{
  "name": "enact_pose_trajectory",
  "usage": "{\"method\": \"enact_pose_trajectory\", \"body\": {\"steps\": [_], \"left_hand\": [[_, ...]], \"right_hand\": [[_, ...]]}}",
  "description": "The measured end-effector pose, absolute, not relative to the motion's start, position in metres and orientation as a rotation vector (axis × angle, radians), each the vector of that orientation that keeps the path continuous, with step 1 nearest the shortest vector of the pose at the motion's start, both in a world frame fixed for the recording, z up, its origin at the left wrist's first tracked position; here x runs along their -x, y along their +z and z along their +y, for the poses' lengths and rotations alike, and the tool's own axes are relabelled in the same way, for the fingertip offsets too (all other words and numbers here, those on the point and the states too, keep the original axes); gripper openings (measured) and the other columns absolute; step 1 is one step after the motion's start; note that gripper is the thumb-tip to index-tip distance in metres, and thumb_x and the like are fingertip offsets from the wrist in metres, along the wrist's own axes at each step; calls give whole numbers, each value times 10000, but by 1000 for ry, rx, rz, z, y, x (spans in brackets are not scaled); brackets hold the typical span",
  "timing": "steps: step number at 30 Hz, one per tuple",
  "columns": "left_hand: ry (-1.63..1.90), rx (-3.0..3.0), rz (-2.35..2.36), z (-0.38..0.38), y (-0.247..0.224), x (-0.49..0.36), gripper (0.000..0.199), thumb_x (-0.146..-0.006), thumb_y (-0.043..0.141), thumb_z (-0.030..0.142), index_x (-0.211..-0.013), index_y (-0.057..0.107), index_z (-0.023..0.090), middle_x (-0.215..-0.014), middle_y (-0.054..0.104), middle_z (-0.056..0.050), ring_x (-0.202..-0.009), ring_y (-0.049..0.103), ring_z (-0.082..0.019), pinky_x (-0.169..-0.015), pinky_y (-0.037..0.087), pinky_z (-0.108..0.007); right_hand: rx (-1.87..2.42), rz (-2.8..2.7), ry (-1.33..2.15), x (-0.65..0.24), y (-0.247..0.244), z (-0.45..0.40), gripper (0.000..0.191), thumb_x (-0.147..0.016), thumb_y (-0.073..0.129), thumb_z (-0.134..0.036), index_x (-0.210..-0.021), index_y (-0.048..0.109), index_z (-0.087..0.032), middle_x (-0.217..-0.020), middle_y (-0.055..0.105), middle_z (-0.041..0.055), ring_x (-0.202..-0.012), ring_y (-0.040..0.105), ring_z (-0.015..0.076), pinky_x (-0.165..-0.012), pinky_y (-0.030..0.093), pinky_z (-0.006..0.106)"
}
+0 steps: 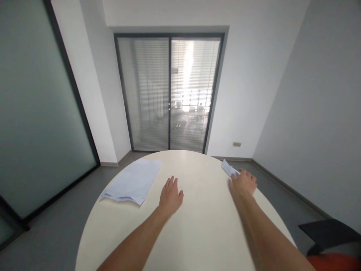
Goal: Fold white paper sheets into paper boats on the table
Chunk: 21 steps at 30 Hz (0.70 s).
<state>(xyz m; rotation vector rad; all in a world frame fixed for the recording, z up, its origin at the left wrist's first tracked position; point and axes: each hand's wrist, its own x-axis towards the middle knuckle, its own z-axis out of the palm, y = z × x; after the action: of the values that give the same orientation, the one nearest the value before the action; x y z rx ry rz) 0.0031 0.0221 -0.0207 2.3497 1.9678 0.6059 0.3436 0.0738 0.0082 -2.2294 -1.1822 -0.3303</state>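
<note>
Both forearms run in from the bottom of the view, where the near edge of the round table (203, 233) is cut off. At the lower right, a black chair (329, 231) and a blurred red thing (335, 262) are only partly in view. The left hand (170, 197) is over the table's middle, fingers loosely spread and holding nothing; whether its palm touches the top is hard to tell. The right hand (244, 182) is at the table's right edge, covering the near end of a folded paper (226, 166); the grip is hidden, so I cannot tell if it grasps the paper or merely touches it. A stack of paper (134, 180) lies along the left edge, its near side rumpled, the number of sheets unclear. Past the far edge stands a glass door (146, 94) with blinds, the shapes behind it washed out.
</note>
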Motion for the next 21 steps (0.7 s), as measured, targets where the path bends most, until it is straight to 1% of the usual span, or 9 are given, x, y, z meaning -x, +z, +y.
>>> {"method": "enact_pose_trajectory", "body": {"steps": [2,3,6,8,9,11,14,17,21], "left_hand": [[618,-2352,2080,25,-13,7,579,-921,404,353,-1448,435,117,-1567,353,-141,-1454,294,-306,-1172,273,-433],[611,-2340,2163,27,-10,15,565,-913,414,331,-1435,454,117,-1570,343,-152,-1455,281,-326,-1172,259,-460],[534,-2186,2459,32,-4,42,596,-862,488,316,-1431,463,141,-1584,300,-174,-1458,202,-431,-1153,176,-609],[472,-2032,2595,34,-4,59,622,-866,501,369,-1447,446,153,-1589,278,-188,-1436,209,-483,-1103,213,-664],[450,-1971,2628,35,-5,65,614,-882,486,390,-1452,441,165,-1586,284,-187,-1418,249,-484,-1080,254,-661],[418,-1898,2639,35,-7,74,579,-909,454,393,-1442,448,167,-1561,336,-187,-1360,375,-439,-1044,347,-590],[388,-1911,2604,33,-5,78,498,-940,398,355,-1378,497,140,-1429,507,-195,-1251,499,-360,-964,441,-488],[393,-1983,2549,31,0,79,419,-956,371,309,-1283,559,129,-1279,619,-185,-1174,561,-313,-898,478,-410],[425,-1948,2506,32,1,84,358,-976,322,211,-1081,653,124,-1056,701,-190,-1038,658,-284,-817,501,-369]], "right_hand": [[2197,-1226,-334,-328,15,71,471,-872,530,-325,-1312,553,-159,-1289,586,174,-1223,473,363,-952,425,465],[2182,-1263,-322,-319,17,69,482,-868,535,-314,-1323,544,-153,-1288,586,176,-1228,470,361,-955,422,460],[2161,-1356,-289,-288,18,63,523,-868,535,-323,-1357,506,-139,-1318,568,181,-1221,479,360,-946,426,459],[2160,-1452,-209,-268,12,55,508,-877,520,-320,-1353,511,-144,-1298,584,179,-1199,505,348,-928,435,444],[2155,-1495,-170,-260,7,50,473,-889,501,-319,-1331,533,-154,-1275,602,171,-1180,523,338,-917,440,431],[2128,-1656,-120,-249,-2,40,428,-904,491,-342,-1283,577,-162,-1242,627,158,-1132,561,317,-904,444,410],[2058,-1878,-65,-244,-9,27,341,-932,454,-356,-1148,659,-188,-1197,659,129,-1117,581,294,-905,444,391],[1959,-1974,-56,-247,-10,20,330,-945,452,-345,-1143,660,-183,-1216,661,118,-1147,580,262,-949,426,353],[1929,-2004,-95,-248,-11,19,314,-951,460,-321,-1145,654,-168,-1213,665,118,-1161,580,244,-986,404,325]]}}
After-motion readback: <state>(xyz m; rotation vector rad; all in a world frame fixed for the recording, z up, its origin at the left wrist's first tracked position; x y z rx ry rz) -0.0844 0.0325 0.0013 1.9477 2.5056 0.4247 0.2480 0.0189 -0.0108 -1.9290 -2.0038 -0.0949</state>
